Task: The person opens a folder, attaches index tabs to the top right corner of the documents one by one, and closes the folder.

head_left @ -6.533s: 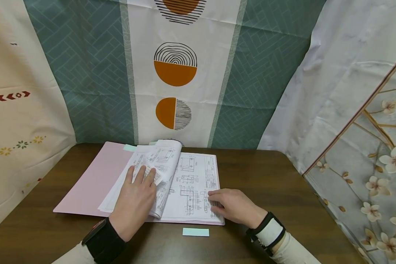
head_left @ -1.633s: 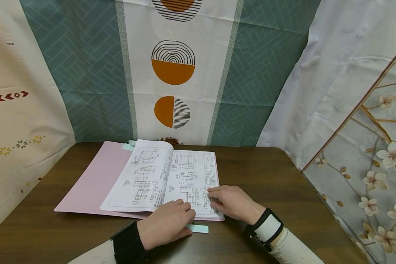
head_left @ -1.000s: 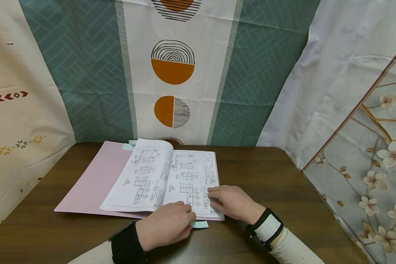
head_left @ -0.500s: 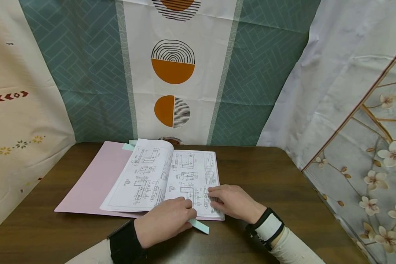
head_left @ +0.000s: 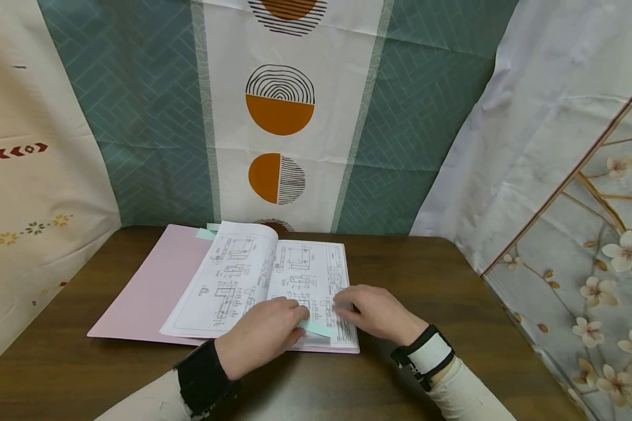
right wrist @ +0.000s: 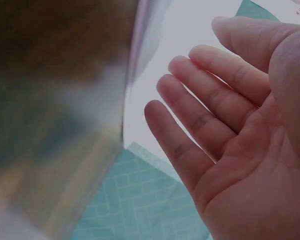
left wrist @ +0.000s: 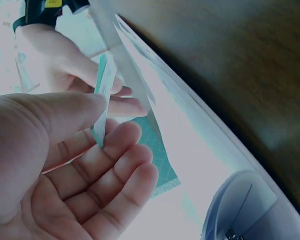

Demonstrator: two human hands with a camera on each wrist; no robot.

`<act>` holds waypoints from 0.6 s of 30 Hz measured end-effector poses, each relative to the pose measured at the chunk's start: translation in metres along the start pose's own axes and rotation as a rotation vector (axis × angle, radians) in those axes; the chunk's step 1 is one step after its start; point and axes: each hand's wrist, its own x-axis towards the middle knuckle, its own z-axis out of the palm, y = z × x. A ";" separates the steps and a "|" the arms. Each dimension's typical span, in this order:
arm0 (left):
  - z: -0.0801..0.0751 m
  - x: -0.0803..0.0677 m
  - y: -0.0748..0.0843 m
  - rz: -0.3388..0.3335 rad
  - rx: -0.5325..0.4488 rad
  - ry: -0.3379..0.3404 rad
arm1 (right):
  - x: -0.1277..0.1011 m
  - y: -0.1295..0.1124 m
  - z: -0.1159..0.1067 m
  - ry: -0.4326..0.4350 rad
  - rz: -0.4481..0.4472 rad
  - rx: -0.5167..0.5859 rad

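Observation:
A pink folder (head_left: pixel 142 292) lies open on a dark wooden table (head_left: pixel 442 292), holding a stack of printed technical drawings (head_left: pixel 232 286). My left hand (head_left: pixel 296 325) pinches a small pale-green paper strip (head_left: pixel 316 328) between thumb and fingers, just above the lower part of the right page (head_left: pixel 316 266). The left wrist view shows the strip (left wrist: pixel 103 95) edge-on between my thumb and fingertips (left wrist: pixel 125 137). Close to the strip, my right hand (head_left: pixel 347 308) rests at the page's lower right corner with its fingers (right wrist: pixel 190 125) straight and relaxed.
Patterned cloths hang behind and beside the table: teal and white with orange circles (head_left: pixel 279 117) at the back, a floral one (head_left: pixel 600 245) at the right. Another pale-green tab (head_left: pixel 206 234) sticks out at the folder's top edge.
My left hand left the turned pages, came down to the strip on the table in front of the folder, picked it up and carried it onto the right page. The right hand barely moved.

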 end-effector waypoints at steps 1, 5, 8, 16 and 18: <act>0.000 0.000 -0.001 -0.011 0.004 0.011 | 0.001 -0.001 -0.002 0.017 -0.003 -0.006; 0.000 0.002 -0.005 -0.062 0.023 0.048 | 0.004 -0.004 -0.008 0.096 -0.036 -0.038; 0.001 0.005 -0.009 -0.093 0.037 0.071 | 0.007 -0.009 -0.013 0.150 -0.080 -0.055; 0.001 0.013 -0.014 -0.153 0.050 0.088 | 0.010 -0.025 -0.017 0.215 -0.162 -0.045; 0.001 0.014 -0.014 -0.158 0.051 0.084 | 0.011 -0.027 -0.015 0.214 -0.157 -0.043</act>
